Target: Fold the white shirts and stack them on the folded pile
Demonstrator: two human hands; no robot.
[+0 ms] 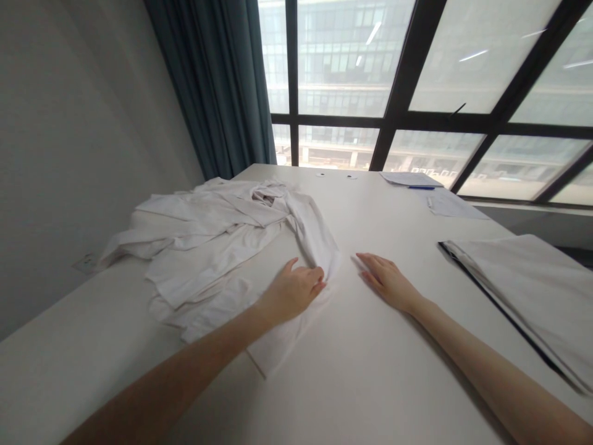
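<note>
A crumpled white cloth garment (217, 247), possibly a shirt or coat, lies in a loose heap on the left of the white table (296, 395). A long sleeve-like fold of it runs down towards my left hand (291, 292). That hand lies on the cloth near the fold, thumb raised, and I cannot tell whether it grips anything. My right hand (386, 281) rests flat on the bare tabletop just right of the fold, touching no cloth.
A flat white cloth piece with a dark edge (523, 296) lies at the right. Sheets of paper (410, 179) and a blue pen (421, 187) sit at the far edge. A wall with a socket (86, 262) borders the left side; a window lies ahead.
</note>
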